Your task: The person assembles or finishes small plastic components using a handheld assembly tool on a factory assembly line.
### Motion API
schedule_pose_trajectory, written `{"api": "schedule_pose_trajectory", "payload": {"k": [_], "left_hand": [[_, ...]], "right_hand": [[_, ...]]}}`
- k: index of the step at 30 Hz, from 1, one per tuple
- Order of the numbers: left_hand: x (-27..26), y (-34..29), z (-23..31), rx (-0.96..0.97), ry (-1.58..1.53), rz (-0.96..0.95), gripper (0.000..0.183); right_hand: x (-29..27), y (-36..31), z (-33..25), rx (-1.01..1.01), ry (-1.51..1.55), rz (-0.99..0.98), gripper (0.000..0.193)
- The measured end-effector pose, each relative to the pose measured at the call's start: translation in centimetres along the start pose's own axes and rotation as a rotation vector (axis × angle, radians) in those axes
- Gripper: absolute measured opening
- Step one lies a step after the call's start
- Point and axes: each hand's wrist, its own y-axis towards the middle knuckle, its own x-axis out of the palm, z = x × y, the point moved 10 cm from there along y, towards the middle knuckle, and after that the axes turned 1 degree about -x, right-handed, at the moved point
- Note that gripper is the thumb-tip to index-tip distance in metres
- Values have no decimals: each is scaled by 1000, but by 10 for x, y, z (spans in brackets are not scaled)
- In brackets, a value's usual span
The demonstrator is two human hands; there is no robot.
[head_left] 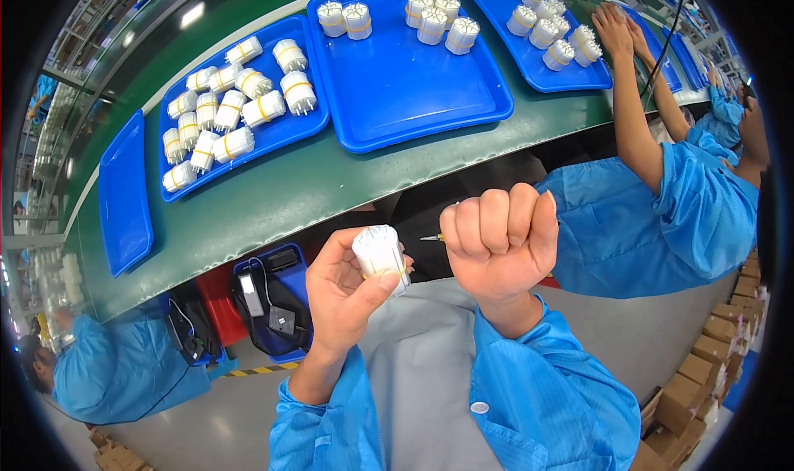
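My left hand [337, 301] grips a white cylindrical bundle [378, 249] with a yellow band around it, held in front of my body with one end turned up. To its right, my right hand [500, 243] is closed in a fist. From that fist a thin pointed tool [432, 238] sticks out toward the bundle, apart from it. Most of the tool is hidden by the fingers, so its exact kind does not show.
Blue trays [413, 124] line the green bench [347, 177]. Several banded white bundles [229, 111] lie in the left one. A co-worker's hands [614, 31] reach over the bench at right. Blue bins [273, 306] with cables stand below; cardboard boxes [682, 392] sit lower right.
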Motion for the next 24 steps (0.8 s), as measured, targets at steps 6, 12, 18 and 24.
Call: {"api": "schedule_pose_trajectory", "payload": {"k": [6, 12, 18, 24], "left_hand": [[10, -3, -3, -34, 135, -63, 44], [11, -3, 8, 106, 448, 82, 38], [10, -2, 17, 223, 612, 112, 35], [12, -4, 22, 306, 688, 110, 35]], "right_hand": [[19, 6, 7, 31, 52, -28, 46], [32, 3, 20, 86, 116, -83, 43], [36, -1, 27, 124, 126, -101, 44], [39, -1, 33, 215, -78, -94, 47]]}}
